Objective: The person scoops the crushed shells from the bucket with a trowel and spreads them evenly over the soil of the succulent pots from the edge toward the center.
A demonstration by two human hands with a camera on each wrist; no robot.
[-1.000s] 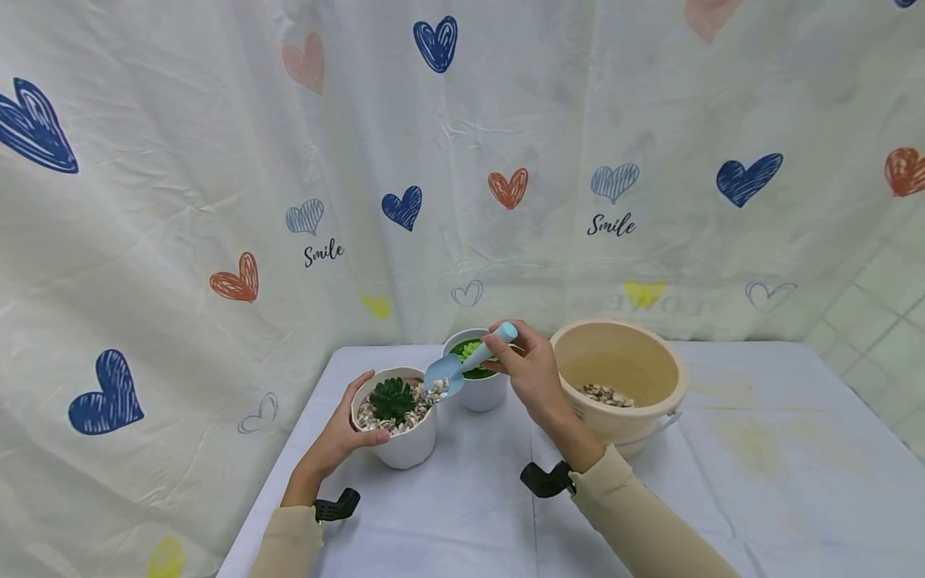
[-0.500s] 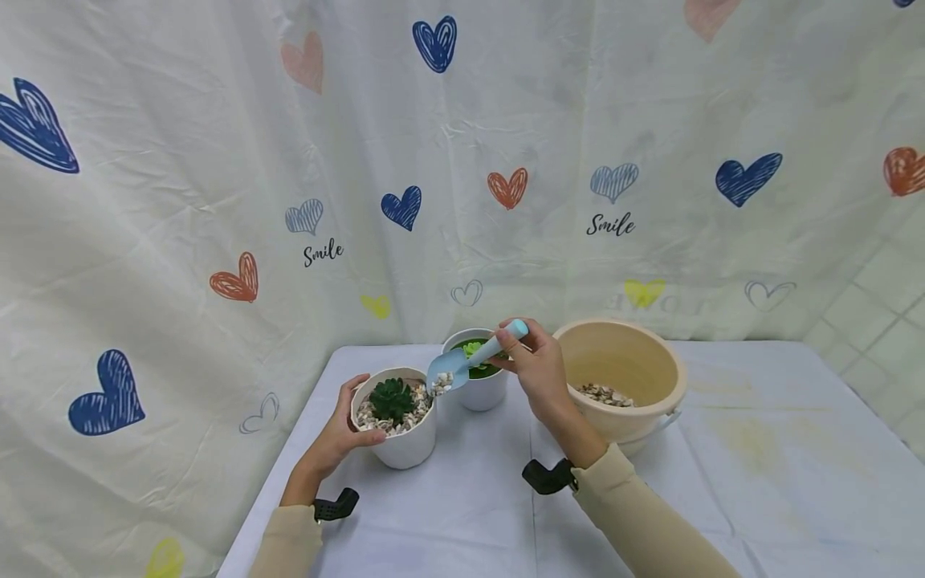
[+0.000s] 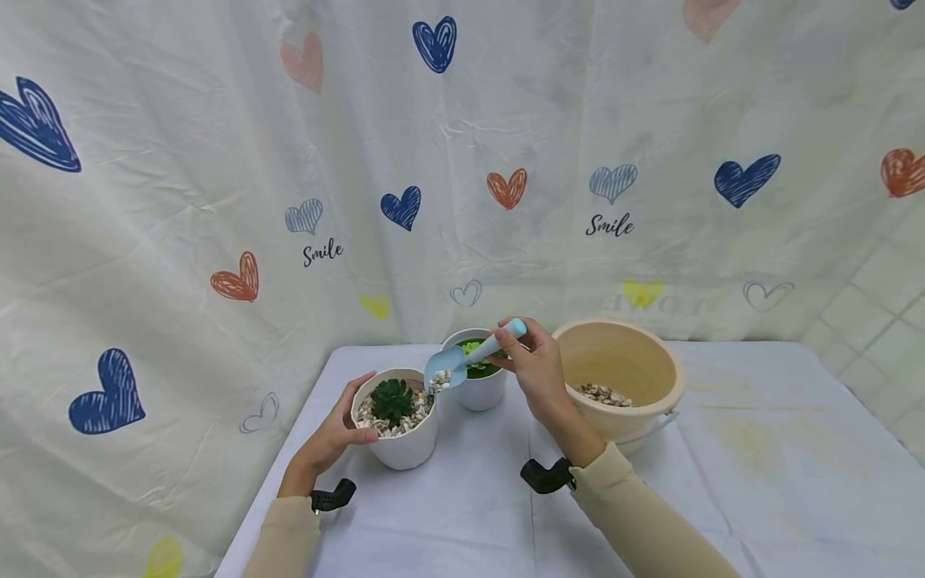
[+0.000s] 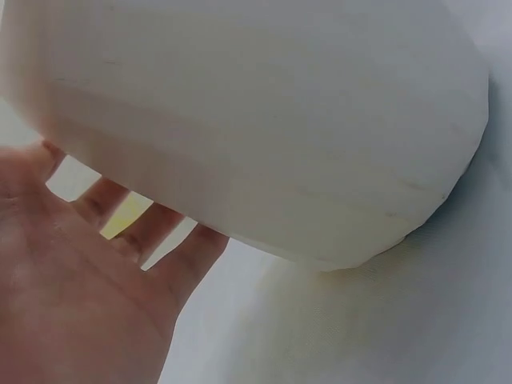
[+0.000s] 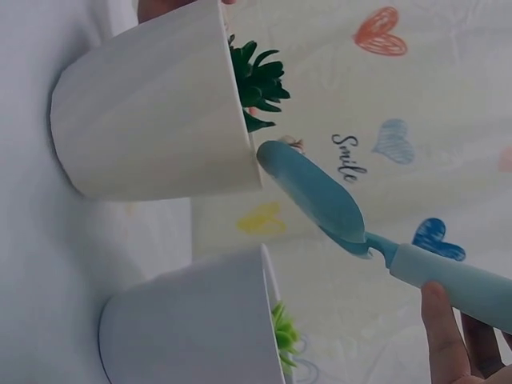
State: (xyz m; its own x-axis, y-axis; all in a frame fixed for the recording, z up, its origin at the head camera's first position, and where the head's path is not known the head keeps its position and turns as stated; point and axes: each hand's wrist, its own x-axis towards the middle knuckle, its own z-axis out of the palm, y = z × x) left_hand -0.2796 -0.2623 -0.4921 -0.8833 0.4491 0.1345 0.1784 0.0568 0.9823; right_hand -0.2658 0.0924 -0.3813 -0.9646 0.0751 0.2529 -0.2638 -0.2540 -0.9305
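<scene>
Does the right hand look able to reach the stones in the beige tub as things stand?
Probably yes: the beige tub stands just beside the right hand, open-topped, with nothing over its stones. The hand holds a blue scoop, though.

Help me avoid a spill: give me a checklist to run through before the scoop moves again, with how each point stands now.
1. Scoop loaded: ok, a small heap of pebbles lies near its tip.
2. Scoop well inside the rim: not ok, only its tip is at the edge of the white pot; most of the blade is outside.
3. Pot steadied: ok, the left hand grips its side.
4. Scoop held: ok, the right hand holds it by the handle.
5. Enough room around the dark green plant: cannot tell; pebbles surround it, but their depth is hidden.
</scene>
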